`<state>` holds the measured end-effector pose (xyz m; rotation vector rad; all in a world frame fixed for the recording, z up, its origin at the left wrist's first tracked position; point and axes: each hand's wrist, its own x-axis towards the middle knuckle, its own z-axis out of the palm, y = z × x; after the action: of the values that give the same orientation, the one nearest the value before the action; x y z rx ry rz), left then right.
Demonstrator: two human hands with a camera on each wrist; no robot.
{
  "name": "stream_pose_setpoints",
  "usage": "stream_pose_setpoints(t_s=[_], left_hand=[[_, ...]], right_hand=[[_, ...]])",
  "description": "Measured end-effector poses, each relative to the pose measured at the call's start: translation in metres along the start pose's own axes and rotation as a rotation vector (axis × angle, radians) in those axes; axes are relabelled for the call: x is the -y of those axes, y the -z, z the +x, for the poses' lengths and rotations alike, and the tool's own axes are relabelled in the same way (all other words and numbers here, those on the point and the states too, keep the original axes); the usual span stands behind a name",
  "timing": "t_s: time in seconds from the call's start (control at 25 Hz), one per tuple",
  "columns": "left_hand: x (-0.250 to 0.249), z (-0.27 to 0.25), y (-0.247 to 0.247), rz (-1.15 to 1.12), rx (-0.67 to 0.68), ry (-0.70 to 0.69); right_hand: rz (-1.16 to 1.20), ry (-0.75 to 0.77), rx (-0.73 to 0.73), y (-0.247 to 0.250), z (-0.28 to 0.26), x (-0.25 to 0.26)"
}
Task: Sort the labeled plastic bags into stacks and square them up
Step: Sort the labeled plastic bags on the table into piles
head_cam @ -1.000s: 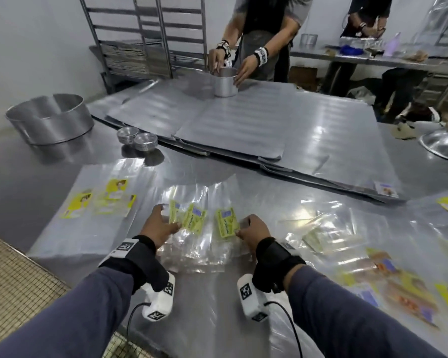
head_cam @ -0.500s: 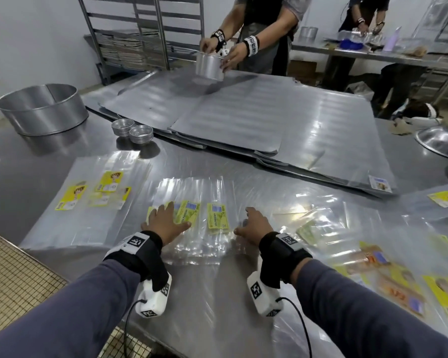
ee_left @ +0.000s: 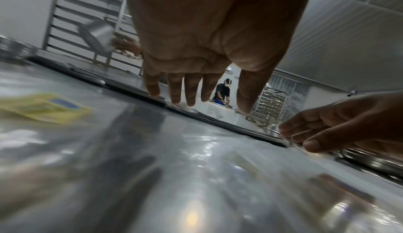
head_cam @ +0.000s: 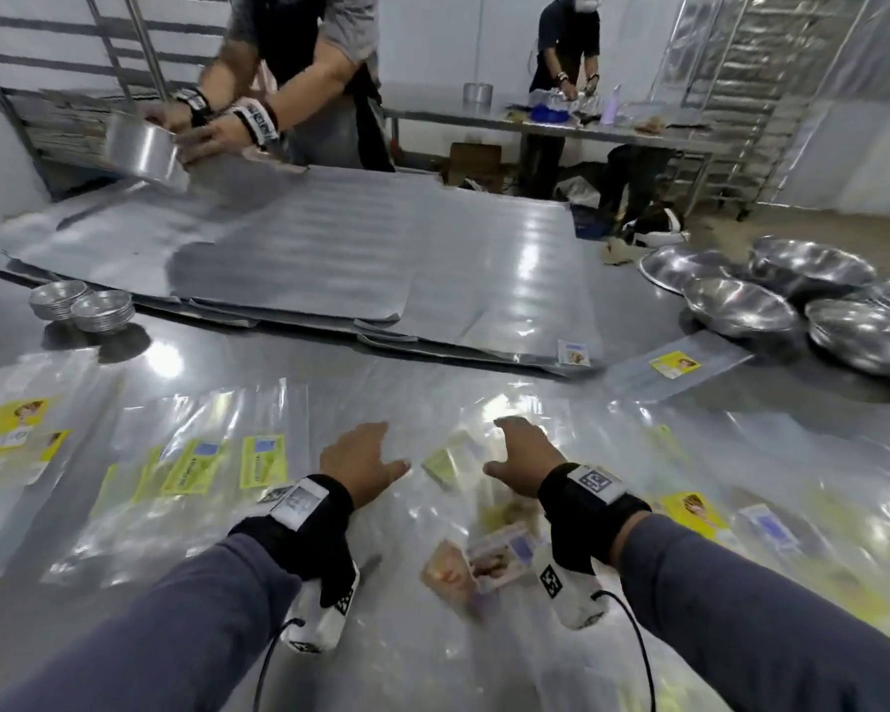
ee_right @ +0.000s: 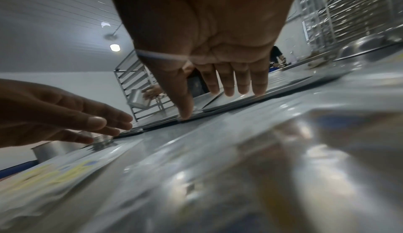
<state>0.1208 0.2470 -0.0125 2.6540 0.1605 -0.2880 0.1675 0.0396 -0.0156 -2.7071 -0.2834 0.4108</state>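
Clear plastic bags with printed labels lie over the steel table (head_cam: pixel 289 367). A stack with green labels (head_cam: pixel 201 467) sits left of my hands, and a stack with yellow labels (head_cam: pixel 9 426) lies at the far left. My left hand (head_cam: pixel 366 447) and right hand (head_cam: pixel 517 444) are open, fingers spread, on either side of a loose bag with a pale green label (head_cam: pixel 445 462). Both wrist views show straight fingers just above the plastic: left hand (ee_left: pixel 196 97), right hand (ee_right: pixel 224 93). More loose bags with orange and yellow labels (head_cam: pixel 692 508) spread to the right.
Large metal sheets (head_cam: pixel 330 259) cover the far half of the table. Small tins (head_cam: pixel 81 308) are stacked at the left, steel bowls (head_cam: pixel 818 300) at the right. A person across the table holds a round metal tin (head_cam: pixel 142 151). Another bag (head_cam: pixel 674 364) lies near the bowls.
Both hands have left the green-label stack and moved right over the loose bags. The view has swung right. The person opposite has lifted the tin off the sheets.
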Motion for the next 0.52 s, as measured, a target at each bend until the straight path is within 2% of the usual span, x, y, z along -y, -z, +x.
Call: stream_pose_setpoints(t_s=[0.28, 0.52], left_hand=[[-0.145, 0.039, -0.062, 0.074, 0.131, -0.145], [-0.23, 0.072, -0.104, 0.123, 0.182, -0.17]], right_hand=[[-0.04, -0.218, -0.044, 0.063, -0.009, -0.148], [-0.048, -0.332, -0.063, 0.104, 0.01, -0.239]])
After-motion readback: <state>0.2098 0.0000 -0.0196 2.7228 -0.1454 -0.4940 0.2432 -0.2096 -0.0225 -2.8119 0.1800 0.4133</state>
